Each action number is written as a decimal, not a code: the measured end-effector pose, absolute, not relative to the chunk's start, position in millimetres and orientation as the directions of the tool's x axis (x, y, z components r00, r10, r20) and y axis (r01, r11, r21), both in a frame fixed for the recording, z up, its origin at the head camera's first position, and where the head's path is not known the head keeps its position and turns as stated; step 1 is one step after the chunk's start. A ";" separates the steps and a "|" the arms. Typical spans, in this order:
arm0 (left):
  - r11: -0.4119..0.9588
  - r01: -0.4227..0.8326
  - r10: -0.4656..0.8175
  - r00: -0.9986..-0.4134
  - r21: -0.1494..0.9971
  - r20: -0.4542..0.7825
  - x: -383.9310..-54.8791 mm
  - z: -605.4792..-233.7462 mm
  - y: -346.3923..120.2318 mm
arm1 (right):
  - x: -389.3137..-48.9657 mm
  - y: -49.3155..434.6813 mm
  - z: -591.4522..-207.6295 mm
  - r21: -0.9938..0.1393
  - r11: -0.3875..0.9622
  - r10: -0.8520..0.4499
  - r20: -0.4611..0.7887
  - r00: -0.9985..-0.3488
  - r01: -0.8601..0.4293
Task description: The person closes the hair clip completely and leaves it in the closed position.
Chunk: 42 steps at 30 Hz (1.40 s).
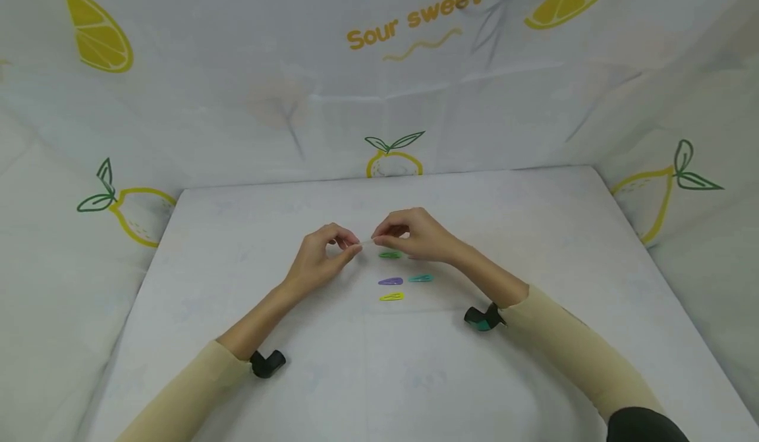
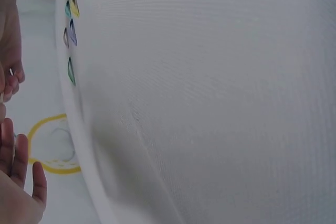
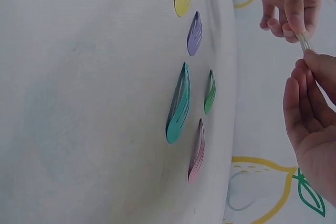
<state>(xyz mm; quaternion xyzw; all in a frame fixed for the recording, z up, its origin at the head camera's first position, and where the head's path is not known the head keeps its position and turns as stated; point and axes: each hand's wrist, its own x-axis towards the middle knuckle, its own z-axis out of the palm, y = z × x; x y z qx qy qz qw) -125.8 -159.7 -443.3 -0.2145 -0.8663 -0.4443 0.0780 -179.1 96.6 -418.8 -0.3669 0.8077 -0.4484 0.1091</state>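
Note:
Both hands meet above the table and pinch opposite ends of a small pale hair clip [image 3: 304, 43]. My left hand [image 1: 320, 257] holds one end between thumb and index finger; my right hand [image 1: 421, 234] pinches the other from the right. Much of the clip is hidden by fingertips. Just below the hands lies a green snap hair clip [image 1: 389, 255]. A purple clip [image 1: 390, 282] and a teal clip [image 1: 421, 278] lie side by side nearer me, with a yellow clip [image 1: 391, 296] in front. A pink clip [image 3: 197, 153] is mostly covered by the right hand in the head view.
A white cloth covers the table [image 1: 367, 376]. White lemon-print curtains [image 1: 237, 99] enclose its back and both sides. Black camera mounts stick out at the left wrist [image 1: 268, 363] and the right wrist [image 1: 483, 318].

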 end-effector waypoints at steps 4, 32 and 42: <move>0.517 0.457 0.304 -0.888 0.724 0.344 -123.8 -443.6 -157.0 | -174.0 97.2 -418.2 -0.800 0.316 -0.679 0.185 -0.710 -0.510; 0.546 0.467 0.290 -0.884 0.696 0.366 -123.4 -439.9 -146.7 | -164.7 93.9 -419.6 -0.751 0.380 -0.578 0.263 -0.773 -0.540; 0.533 0.498 0.302 -0.867 0.684 0.396 -125.1 -441.1 -149.3 | -165.5 96.4 -419.6 -0.783 0.391 -0.577 0.202 -0.792 -0.484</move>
